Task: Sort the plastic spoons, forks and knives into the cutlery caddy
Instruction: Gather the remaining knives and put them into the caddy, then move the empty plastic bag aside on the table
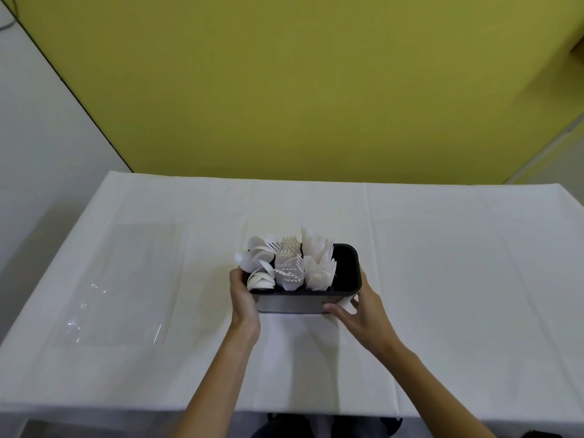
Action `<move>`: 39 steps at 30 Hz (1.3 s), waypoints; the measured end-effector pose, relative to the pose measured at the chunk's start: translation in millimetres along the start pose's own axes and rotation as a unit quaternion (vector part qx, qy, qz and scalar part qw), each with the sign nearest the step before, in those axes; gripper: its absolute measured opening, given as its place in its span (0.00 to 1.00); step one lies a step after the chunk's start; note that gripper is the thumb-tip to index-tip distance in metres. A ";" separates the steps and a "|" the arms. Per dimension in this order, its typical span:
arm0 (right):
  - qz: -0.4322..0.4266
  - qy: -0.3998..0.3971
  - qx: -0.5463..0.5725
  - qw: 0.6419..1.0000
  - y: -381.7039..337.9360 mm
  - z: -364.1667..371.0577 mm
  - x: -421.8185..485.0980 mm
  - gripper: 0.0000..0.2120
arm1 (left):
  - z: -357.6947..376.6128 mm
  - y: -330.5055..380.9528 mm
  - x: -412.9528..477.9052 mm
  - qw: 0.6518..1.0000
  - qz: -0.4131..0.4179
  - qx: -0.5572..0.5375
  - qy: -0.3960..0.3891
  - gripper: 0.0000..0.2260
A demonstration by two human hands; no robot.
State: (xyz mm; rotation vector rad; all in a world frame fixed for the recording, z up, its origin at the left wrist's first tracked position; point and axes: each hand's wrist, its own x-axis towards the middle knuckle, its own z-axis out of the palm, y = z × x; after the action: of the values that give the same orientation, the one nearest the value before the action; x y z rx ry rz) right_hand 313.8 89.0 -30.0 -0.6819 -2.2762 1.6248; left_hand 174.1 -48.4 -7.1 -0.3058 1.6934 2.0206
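Pretty evenly lit, soft and diffuse, no hard-edged shadows anywhere. The white tablecloth (442,248) is bright, close to washed out, so the white cutlery (287,267) blends into it and the tines go mushy. There's a faint shadow under the caddy (347,267) and beside the right hand (363,308). A clear plastic sheet (120,286) on the left throws small specks of glare. Wide-angle warp is obvious: the table edges splay out and the wall lines lean. The whole frame is a bit soft, and the bottom edge goes dark and murky.
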 end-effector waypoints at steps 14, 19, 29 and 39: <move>-0.013 0.045 -0.017 0.999 -20.5 -6.9 168.1 0.37 | 72.0 80.4 134.4 0.999 0.001 -0.004 -0.049 0.19; 0.009 0.024 -0.018 1.000 -5.9 -2.9 192.8 0.37 | 76.3 71.7 162.0 0.999 -0.003 0.017 -0.042 0.20; 0.043 0.012 -0.039 0.998 3.0 -1.0 184.9 0.40 | 64.5 64.2 163.4 0.996 0.011 0.030 -0.080 0.19; 0.139 0.063 0.100 0.983 -1.0 12.8 70.6 0.27 | -35.0 38.9 91.1 0.996 0.084 0.025 0.021 0.17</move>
State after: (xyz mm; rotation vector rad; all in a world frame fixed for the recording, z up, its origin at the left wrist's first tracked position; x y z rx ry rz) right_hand 247.2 114.6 -37.5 -1.0546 -1.9636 1.8422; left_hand 71.9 -67.0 -23.3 -0.1952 1.8471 2.0993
